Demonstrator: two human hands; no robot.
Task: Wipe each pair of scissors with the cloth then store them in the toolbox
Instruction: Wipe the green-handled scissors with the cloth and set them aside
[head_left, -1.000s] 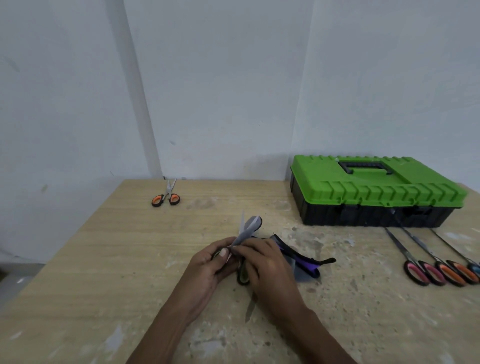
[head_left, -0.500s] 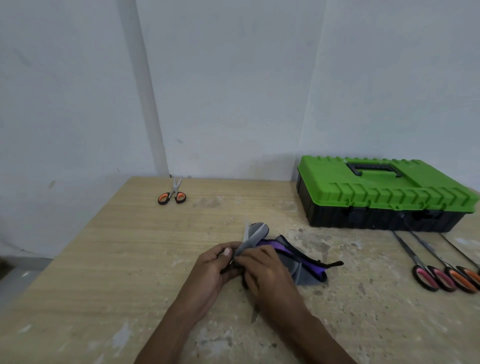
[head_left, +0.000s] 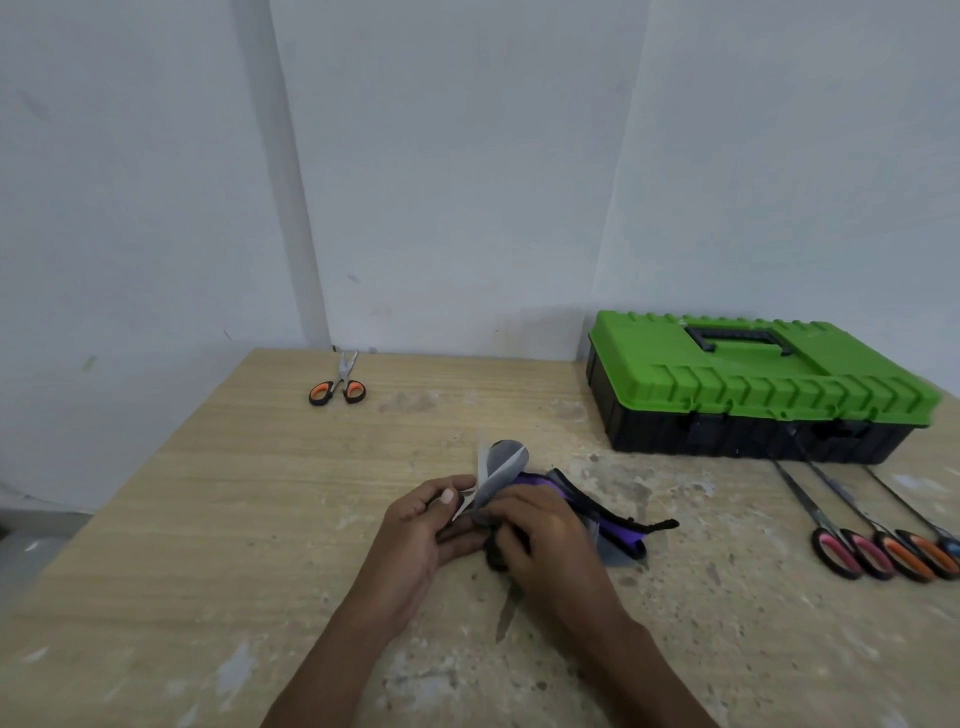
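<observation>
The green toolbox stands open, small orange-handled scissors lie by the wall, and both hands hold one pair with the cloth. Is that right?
Not quite: the head view shows the green toolbox closed, lid down. The rest holds: the small orange-handled scissors lie by the wall, and the left hand and right hand hold one pair of scissors with the cloth.

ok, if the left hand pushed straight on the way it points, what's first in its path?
Likely the grey cloth bunched against the right hand; the left hand touches it now. Depth unclear.
</observation>
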